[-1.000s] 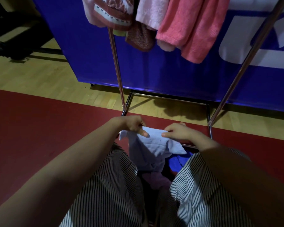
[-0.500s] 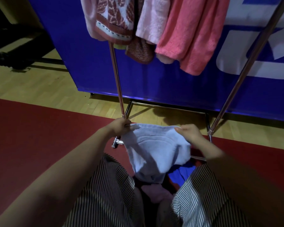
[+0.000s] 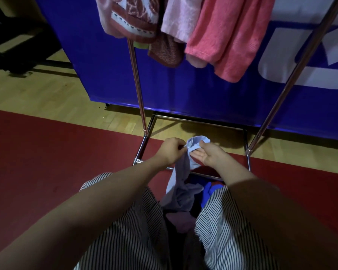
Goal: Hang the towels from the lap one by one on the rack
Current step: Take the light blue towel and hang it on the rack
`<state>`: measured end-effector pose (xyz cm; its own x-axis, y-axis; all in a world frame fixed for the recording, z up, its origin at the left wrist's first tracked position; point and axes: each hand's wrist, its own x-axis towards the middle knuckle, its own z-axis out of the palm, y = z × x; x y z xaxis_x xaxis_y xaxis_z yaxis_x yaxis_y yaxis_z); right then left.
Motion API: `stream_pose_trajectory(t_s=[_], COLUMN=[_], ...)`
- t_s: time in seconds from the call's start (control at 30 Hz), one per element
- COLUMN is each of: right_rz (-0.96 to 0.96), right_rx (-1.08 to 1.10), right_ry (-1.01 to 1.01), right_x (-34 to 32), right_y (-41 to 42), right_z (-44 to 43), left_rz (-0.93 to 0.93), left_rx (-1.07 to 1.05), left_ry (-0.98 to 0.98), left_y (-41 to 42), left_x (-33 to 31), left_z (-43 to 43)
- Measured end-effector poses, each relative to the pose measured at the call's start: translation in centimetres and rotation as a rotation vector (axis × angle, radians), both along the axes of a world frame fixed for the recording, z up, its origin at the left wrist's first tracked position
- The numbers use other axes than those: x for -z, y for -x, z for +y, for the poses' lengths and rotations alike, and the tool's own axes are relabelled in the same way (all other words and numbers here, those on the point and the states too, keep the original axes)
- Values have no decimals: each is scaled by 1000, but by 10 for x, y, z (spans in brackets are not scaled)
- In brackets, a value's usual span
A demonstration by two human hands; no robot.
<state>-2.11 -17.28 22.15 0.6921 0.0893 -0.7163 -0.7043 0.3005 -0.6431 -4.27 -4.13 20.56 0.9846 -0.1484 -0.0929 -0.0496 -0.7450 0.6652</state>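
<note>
A light blue towel (image 3: 180,184) hangs bunched from my hands down into my lap, over my striped trousers. My left hand (image 3: 173,151) pinches its top edge. My right hand (image 3: 208,154) holds the same edge just to the right, thumb over the cloth and palm turned up. A dark blue towel (image 3: 210,191) and a pinkish towel (image 3: 179,221) lie in my lap underneath. The metal rack (image 3: 138,88) stands in front of me, with a coral towel (image 3: 228,36), a pale pink towel (image 3: 179,18) and a patterned towel (image 3: 133,18) hanging from its top.
A blue banner board (image 3: 203,94) stands right behind the rack. The rack's base frame (image 3: 199,121) lies on wooden floor and a red mat (image 3: 47,152). Its right upright (image 3: 293,75) slants up to the right; hanging room shows beside the coral towel.
The light blue towel was spread wide between my hands half a second ago. My hands have come together, so it now hangs gathered in a narrow bunch.
</note>
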Motion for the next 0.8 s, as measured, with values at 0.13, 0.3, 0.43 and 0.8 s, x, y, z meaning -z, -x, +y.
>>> stream_pose_trajectory(t_s=[0.13,0.3,0.43,0.8], right_rz=[5,-21,-6,-611], right_rx=[-49,-159,-245,-1130], right_ry=[22,11,-15,1037], right_x=[6,7,4,10], right_y=[-4,-3,2,7], right_z=[1,-1,-11,-37], left_rz=[97,31,3,162], left_rx=[-111,-250,-212,244], left_ry=[151,133,25,26], left_y=[7,5,5,8], left_x=[6,9,10,0], left_z=[-17,-18,-13,2])
